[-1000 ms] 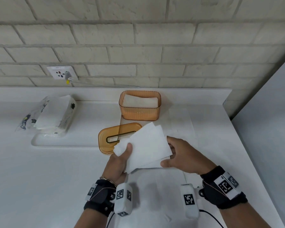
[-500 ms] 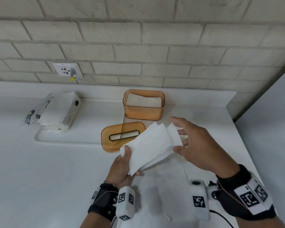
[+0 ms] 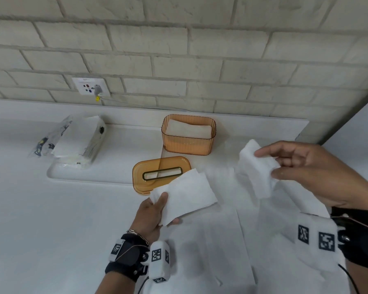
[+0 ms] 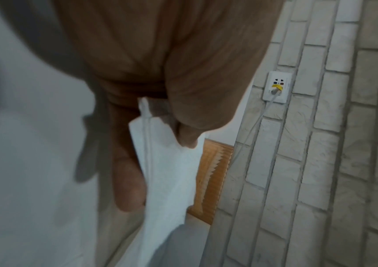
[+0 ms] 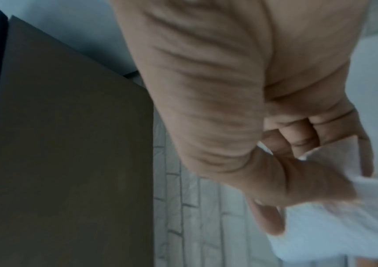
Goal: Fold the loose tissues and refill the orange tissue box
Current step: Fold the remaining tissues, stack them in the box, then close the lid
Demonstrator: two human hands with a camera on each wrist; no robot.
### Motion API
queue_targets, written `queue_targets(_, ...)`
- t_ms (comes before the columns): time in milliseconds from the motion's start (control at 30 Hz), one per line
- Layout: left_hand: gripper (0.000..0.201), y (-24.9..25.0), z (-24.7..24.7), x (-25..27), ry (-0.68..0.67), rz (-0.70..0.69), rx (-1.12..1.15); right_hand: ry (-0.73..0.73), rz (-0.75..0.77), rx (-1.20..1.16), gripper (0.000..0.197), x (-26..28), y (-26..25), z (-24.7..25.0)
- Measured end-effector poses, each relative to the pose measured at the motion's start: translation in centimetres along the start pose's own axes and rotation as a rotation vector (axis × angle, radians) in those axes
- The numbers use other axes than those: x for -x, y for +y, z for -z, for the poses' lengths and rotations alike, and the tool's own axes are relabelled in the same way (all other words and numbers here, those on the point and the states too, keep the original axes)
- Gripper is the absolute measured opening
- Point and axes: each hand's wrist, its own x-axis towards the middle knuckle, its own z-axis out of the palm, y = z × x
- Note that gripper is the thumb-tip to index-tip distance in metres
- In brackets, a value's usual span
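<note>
The open orange tissue box (image 3: 188, 145) stands near the back wall with white tissues (image 3: 189, 129) inside. Its orange slotted lid (image 3: 157, 175) lies flat in front of it. My left hand (image 3: 155, 211) pinches a folded white tissue (image 3: 185, 196) (image 4: 167, 171) by its left end, just in front of the lid. My right hand (image 3: 302, 166) holds a second white tissue (image 3: 257, 170) (image 5: 334, 225) between thumb and fingers, raised to the right of the box. Flat loose tissues (image 3: 212, 247) lie on the counter below both hands.
A torn plastic pack of tissues (image 3: 77, 143) lies at the back left on a raised white ledge (image 3: 106, 175). A wall socket (image 3: 91, 85) with a cable sits above it. The counter ends at the right, beside a grey panel (image 3: 361, 141).
My right hand drew one tissue off the folded stack and carried it up and to the right. The left hand kept the remaining tissue near the lid.
</note>
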Motion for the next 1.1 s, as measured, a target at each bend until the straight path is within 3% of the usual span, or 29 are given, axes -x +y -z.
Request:
queue_targets(167,0.033,-0.2,-0.8,0.1,0.0,0.079,0.016,-0.222,0.063,-0.135,0.047,0.7,-1.9,-3.1)
queue_targets(367,0.042,-1.0,-1.6,0.4,-0.057,0.168,0.091,-0.211,-0.02,-0.534,0.044,-1.8,1.3,-5.9)
queue_targets(400,0.029,-1.1,-1.8,0.6,-0.079,0.188,0.101,-0.186,-0.066,-0.547,0.043,-2.4,2.4,-6.3)
queue_targets(433,0.016,-1.1,-2.0,0.7,-0.087,0.188,0.129,-0.161,-0.112,-0.527,0.043,-2.8,3.5,-6.7)
queue_targets(500,0.027,-0.8,-2.6,1.2,-0.055,0.188,0.173,-0.123,-0.18,-0.413,0.039,-3.4,6.0,-7.4)
queue_targets(600,0.026,-1.6,-2.1,0.2,-0.009,0.212,0.158,-0.05,-0.231,-0.212,0.028,-3.8,9.3,-8.1)
queue_targets(800,0.04,-2.2,-1.7,-0.6,-0.056,0.243,0.224,0.03,-0.225,-0.041,0.028,-4.3,12.7,-9.2)
queue_targets(967,0.088,-1.2,-1.7,-0.4,-0.266,0.275,0.261,0.122,-0.26,-0.058,0.028,-4.6,15.1,-10.4)
queue_targets(1033,0.078,-0.9,-2.0,0.2,-0.279,0.212,0.165,0.145,-0.263,-0.058,0.028,-4.7,15.8,-10.9)
queue_targets(1100,0.052,-1.1,-2.3,0.4,-0.219,0.116,0.007,0.145,-0.259,-0.051,0.029,-4.7,16.1,-11.3)
